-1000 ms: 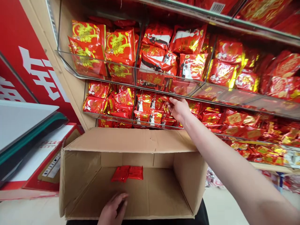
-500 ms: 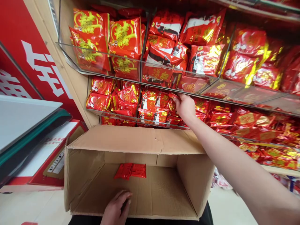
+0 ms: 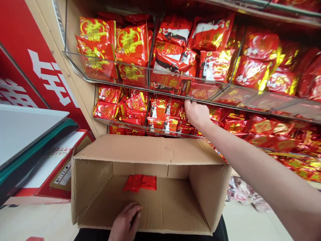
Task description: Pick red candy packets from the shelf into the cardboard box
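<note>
My right hand (image 3: pixel 197 113) reaches into the lower shelf compartment, among small red and gold packets (image 3: pixel 163 115). Its fingers curl inward and are hidden, so I cannot tell whether they hold a packet. My left hand (image 3: pixel 125 222) grips the near wall of an open cardboard box (image 3: pixel 90 187) just below the shelves. Two flat red packets (image 3: pixel 140 182) lie on the box floor near its far wall.
Glass-fronted shelves (image 3: pixel 175 87) full of larger red and gold bags (image 3: pixel 130 43) rise behind the box. A red sign panel (image 3: pixel 30 60) and a stack of flat boards and red cartons (image 3: pixel 37 147) stand at the left. Pale floor shows at the lower right.
My right hand has pushed a little further into the lower compartment, and the packet seen in its fingertips a second ago no longer shows. The view shifted slightly. My left hand stayed on the box.
</note>
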Available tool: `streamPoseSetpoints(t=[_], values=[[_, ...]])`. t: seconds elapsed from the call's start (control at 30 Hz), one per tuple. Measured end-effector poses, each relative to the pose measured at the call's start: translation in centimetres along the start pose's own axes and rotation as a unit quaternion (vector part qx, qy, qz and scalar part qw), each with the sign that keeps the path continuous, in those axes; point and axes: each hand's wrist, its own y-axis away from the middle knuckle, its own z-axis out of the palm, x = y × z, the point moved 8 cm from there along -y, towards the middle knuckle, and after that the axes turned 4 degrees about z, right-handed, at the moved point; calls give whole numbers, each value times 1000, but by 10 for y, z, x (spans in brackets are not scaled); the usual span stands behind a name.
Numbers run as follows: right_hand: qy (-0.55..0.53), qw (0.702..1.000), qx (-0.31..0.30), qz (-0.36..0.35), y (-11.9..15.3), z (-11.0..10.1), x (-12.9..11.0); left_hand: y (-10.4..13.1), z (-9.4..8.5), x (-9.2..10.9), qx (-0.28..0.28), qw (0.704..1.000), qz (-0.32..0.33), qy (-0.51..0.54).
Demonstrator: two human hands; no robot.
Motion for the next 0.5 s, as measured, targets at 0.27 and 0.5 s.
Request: streamPoseSetpoints(t=[0.27,0.5], values=[[-21,999,-15,-33,18,-8,-5,-1,1,1,-7,1000,3,-13],[-119,989,5,-83,0,-13,-40,1,-2,0,26,998,48,-14]])
